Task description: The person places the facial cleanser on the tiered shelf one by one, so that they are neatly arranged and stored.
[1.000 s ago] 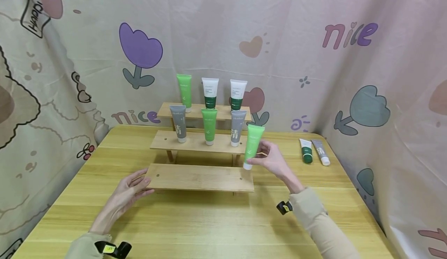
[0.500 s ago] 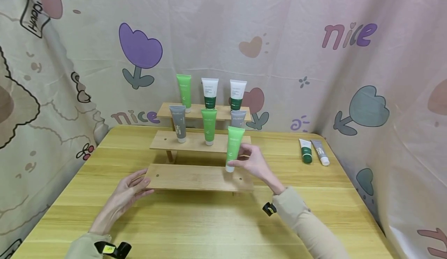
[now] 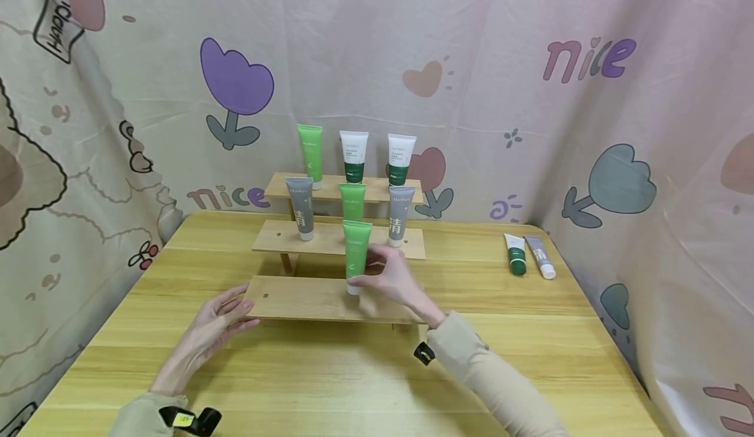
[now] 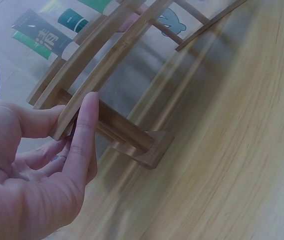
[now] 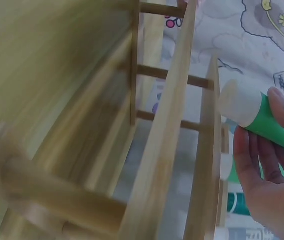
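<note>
My right hand [image 3: 396, 280] pinches a bright green squeeze tube [image 3: 357, 247] low down, near its white cap. The tube is upright, cap down, at the bottom step of a three-step wooden display stand [image 3: 283, 299]; whether the cap touches the board cannot be told. In the right wrist view the thumb and fingers lie on either side of the tube's green body [image 5: 281, 131]. My left hand [image 3: 215, 322] holds the left end of that bottom step, thumb and fingers on its edge [image 4: 64, 122]. The held tube partly covers another green tube [image 3: 353, 201] behind it.
On the middle step stand two grey tubes, left [image 3: 302, 208] and right [image 3: 400, 214]. The top step bears a green tube [image 3: 311, 156] and two white-and-green tubes, one at its middle [image 3: 355, 156]. A white-and-green tube [image 3: 516, 255] and a grey tube [image 3: 540, 257] lie at the table's right.
My right hand has carried the green tube leftward along the bottom step, from its right end to about the middle. The left hand has stayed on the stand.
</note>
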Tool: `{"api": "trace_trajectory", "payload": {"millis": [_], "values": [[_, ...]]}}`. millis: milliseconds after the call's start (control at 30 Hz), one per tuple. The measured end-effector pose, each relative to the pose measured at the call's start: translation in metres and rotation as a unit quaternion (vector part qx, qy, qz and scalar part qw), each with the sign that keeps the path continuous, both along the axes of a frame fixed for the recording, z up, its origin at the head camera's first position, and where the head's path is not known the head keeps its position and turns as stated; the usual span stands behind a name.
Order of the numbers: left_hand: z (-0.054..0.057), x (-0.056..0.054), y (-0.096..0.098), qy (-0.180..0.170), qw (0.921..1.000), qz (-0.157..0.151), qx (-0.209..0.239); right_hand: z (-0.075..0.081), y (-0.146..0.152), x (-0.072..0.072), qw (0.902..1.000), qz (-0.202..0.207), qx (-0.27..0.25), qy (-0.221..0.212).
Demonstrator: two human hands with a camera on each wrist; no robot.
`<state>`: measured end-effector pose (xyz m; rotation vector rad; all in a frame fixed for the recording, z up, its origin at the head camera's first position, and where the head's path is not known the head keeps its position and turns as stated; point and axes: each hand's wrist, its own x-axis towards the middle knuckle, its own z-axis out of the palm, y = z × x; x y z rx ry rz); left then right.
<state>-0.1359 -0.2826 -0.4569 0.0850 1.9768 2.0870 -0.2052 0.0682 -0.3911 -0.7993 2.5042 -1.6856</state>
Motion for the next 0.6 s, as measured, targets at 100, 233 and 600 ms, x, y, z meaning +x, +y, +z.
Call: {"api": "trace_trajectory", "payload": {"millis": [100,233,600], "values": [[0.0,0.0,0.0,-0.001,1.0,0.0,0.003,0.0,-0.008,-0.001,0.9999,0.002,0.004,0.014],[-0.001,0.0,-0.001,-0.002,1.0,0.0,0.007,-0.001,-0.021,-0.003,0.9997,0.004,0.006,0.022],[-0.001,-0.002,0.0,-0.003,0.9999,0.0,-0.014,-0.009,-0.05,-0.006,0.9995,0.016,0.021,0.016]]}}
